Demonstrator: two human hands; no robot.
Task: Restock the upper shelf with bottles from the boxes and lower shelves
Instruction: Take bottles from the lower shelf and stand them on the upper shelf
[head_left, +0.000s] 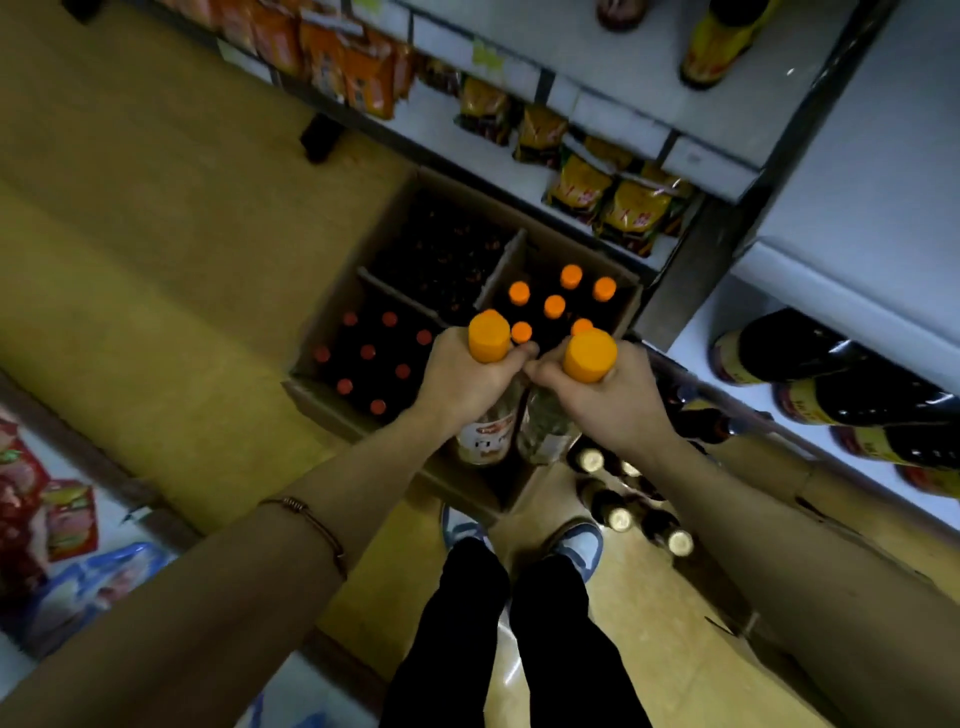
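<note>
While the person stands over the boxes, each hand grips one bottle by the neck, just under its orange cap. The left hand (467, 379) has its fingers curled round the left bottle (485, 431), which shows a white and red label below the hand. The right hand (605, 389) is closed in the same way round the right bottle (545, 426), whose clear body shows below the hand. Both bottles hang upright, side by side, and the knuckles of the two hands almost touch between the caps. They are held above the near edge of a cardboard box (332, 306) that stands on the yellow floor (156, 260). This box has dividers: the right compartment holds more orange-capped bottles (555, 305), the near left compartment holds dark bottles with red caps (368, 352), and the far compartment is too dark to tell what is in it. At the right of the feet, a group of dark bottles with gold caps (621, 517) stands on the floor. On the right, a lower shelf (696, 332) carries large dark bottles with yellow labels (810, 358). Above the box, another shelf holds yellow snack bags (623, 208), and orange bags (332, 52) fill the shelf further left. A thin bracelet (306, 514) sits on the left forearm. The person wears black trousers (519, 649) and light shoes (576, 540).
</note>
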